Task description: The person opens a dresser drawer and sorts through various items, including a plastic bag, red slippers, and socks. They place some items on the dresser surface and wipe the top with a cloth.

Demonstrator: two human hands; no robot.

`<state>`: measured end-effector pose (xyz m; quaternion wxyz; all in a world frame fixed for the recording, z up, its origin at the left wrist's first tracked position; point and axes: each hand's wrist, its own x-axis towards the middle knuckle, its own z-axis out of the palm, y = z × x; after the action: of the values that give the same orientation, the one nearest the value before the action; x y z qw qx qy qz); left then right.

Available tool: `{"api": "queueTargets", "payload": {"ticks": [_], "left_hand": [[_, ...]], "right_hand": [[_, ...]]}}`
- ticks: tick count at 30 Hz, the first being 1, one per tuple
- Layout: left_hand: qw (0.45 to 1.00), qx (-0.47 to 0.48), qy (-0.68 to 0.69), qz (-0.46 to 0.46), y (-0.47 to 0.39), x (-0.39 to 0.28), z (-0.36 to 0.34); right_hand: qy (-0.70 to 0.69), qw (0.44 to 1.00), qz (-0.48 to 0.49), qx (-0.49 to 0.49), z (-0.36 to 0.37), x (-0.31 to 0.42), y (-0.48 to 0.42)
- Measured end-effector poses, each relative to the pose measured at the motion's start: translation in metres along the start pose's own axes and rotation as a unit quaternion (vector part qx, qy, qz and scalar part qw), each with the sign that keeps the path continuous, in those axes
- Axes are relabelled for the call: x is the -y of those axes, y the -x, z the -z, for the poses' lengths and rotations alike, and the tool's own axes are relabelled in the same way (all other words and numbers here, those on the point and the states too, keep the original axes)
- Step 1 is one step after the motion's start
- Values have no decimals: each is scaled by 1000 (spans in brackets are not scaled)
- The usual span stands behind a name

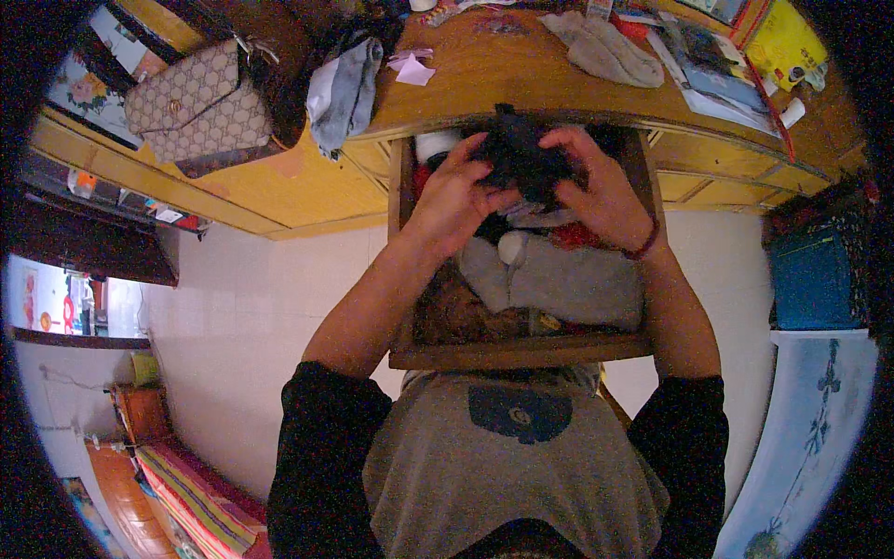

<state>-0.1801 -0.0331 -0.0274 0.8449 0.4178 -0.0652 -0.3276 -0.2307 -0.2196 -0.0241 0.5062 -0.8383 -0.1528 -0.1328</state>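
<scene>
Over the open wooden drawer [520, 355], my left hand [454, 195] and my right hand [604, 192] are on either side of a bundle of black fabric [527, 157], their fingers curled against it. What kind of garment the bundle is cannot be told. Below the hands in the drawer lies a folded grey cloth item [569, 279] with a small white round thing [512, 247] on it. Red fabric [576, 236] shows beside my right hand. Another white item [434, 143] sits at the drawer's back left. A dark red band circles my right wrist.
On the wooden desk [475, 77] are grey socks [346, 87], pink paper [415, 70], beige socks [607, 52], papers in a clear folder [719, 84] and a yellow packet [786, 45]. A patterned handbag [199, 105] rests at the left. A blue box [814, 279] stands at the right.
</scene>
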Motion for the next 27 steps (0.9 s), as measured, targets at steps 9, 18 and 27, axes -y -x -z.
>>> {"api": "queueTargets", "payload": {"ticks": [9,18,27], "left_hand": [[903,-12,-396,-168,-4,9,0],[764,-42,-558,-322,-1,21,-7],[902,-79,-337,-257,-1,13,-7]], "right_hand": [[7,988,-4,-151,-10,-16,-3],[120,975,74,-174,-29,12,2],[119,974,86,-172,-28,22,2]]}}
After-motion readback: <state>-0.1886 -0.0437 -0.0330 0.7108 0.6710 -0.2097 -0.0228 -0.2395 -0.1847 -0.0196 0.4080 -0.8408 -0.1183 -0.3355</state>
